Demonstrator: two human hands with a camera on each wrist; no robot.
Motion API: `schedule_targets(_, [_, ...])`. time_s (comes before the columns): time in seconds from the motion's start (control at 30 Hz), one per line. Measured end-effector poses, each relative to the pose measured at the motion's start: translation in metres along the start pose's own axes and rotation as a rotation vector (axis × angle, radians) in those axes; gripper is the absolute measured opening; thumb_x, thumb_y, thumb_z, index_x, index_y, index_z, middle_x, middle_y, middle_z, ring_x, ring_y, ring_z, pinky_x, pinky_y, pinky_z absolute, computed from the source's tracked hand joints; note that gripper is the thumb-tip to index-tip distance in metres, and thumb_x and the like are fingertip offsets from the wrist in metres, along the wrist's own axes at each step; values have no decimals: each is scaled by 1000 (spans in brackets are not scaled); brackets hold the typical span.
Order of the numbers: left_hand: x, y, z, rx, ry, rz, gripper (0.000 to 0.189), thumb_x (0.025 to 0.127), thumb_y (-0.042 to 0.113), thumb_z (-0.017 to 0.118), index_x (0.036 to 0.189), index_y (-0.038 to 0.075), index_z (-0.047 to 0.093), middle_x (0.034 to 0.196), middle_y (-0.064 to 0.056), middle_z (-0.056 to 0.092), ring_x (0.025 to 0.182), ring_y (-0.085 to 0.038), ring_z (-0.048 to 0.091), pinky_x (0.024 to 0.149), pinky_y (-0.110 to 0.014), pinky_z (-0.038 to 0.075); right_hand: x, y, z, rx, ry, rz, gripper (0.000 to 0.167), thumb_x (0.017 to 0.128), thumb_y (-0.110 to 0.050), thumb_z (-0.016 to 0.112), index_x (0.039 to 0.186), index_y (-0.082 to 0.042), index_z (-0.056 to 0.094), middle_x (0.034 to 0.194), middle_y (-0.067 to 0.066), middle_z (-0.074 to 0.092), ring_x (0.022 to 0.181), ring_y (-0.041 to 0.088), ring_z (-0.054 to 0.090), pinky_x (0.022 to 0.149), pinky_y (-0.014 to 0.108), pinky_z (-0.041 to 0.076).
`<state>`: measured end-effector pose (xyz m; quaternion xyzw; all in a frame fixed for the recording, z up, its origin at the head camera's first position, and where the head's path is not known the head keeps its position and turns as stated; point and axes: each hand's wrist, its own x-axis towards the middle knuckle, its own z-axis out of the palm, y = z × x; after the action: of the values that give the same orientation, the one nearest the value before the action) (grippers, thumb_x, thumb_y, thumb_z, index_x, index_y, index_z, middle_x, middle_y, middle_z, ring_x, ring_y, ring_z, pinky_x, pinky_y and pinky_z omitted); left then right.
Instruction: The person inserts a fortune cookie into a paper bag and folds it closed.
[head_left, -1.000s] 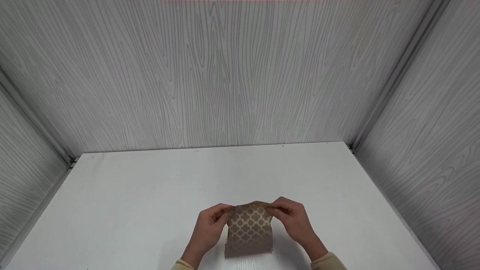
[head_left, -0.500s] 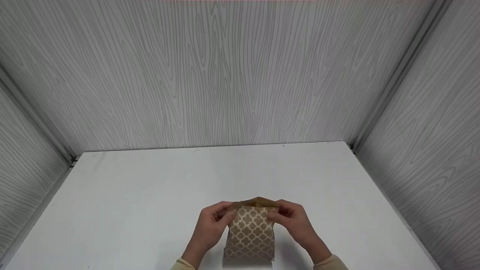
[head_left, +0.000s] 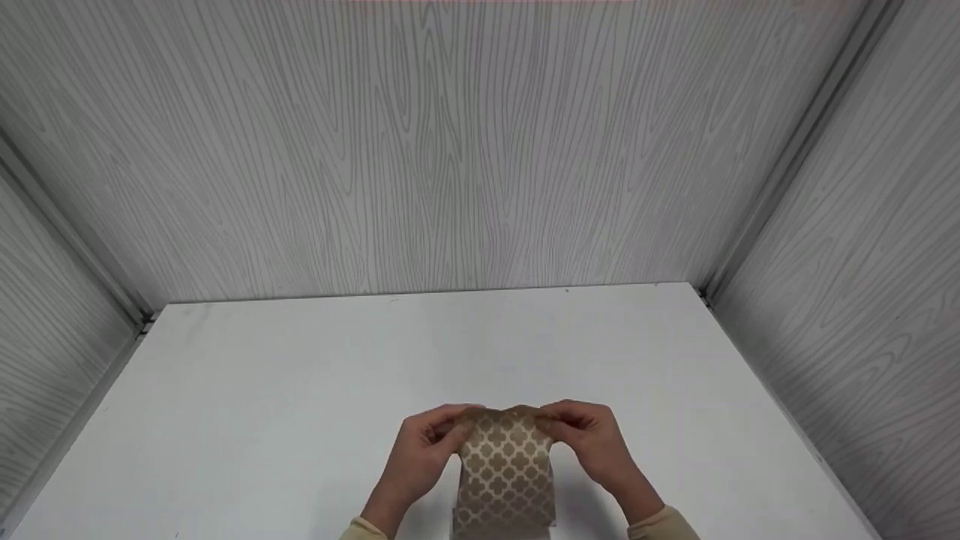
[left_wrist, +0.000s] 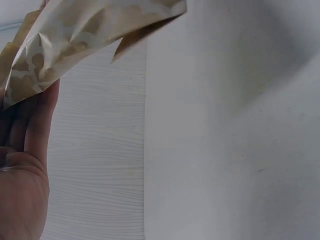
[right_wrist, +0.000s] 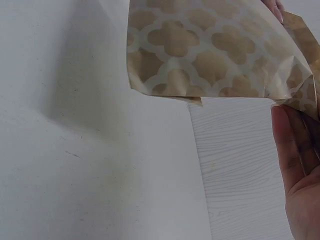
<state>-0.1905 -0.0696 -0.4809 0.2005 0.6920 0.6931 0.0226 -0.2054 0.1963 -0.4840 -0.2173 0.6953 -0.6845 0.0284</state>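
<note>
A small brown paper bag with a pale quatrefoil lattice print hangs between both hands near the front of the table. My left hand pinches its top left corner between thumb and fingers. At the top right corner, my right hand pinches it the same way. In the left wrist view the bag slants over the fingers, its lower edge folded out in a small flap. The right wrist view shows the printed face of the bag, with plain brown paper at its mouth on the right.
A white table lies under the hands, and the bag casts a shadow on it. Grey wood-grain panels rise at the back and on both sides. Light sleeve cuffs show at the bottom edge.
The bag has shifted slightly lower and more of its printed face shows. Its mouth gaped half a second ago and now looks narrower. Both hands keep their pinch.
</note>
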Motion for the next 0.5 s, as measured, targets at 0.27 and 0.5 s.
schedule_targets(0.27, [2, 2, 2, -71, -10, 3, 26, 98, 2, 56, 121, 0, 68, 120, -14, 66, 97, -27, 67, 76, -37, 60, -3, -2, -5, 50, -44, -27, 28, 97, -7, 60, 121, 7, 66, 114, 20, 67, 91, 28, 69, 76, 39, 60])
schedule_targets(0.5, [2, 8, 2, -90, 5, 28, 24, 99, 6, 57, 119, 0, 68, 116, -14, 67, 94, -28, 67, 74, -39, 61, -6, -2, -9, 62, -77, -24, 32, 98, -8, 58, 123, 10, 63, 119, 17, 66, 96, 29, 68, 78, 40, 59])
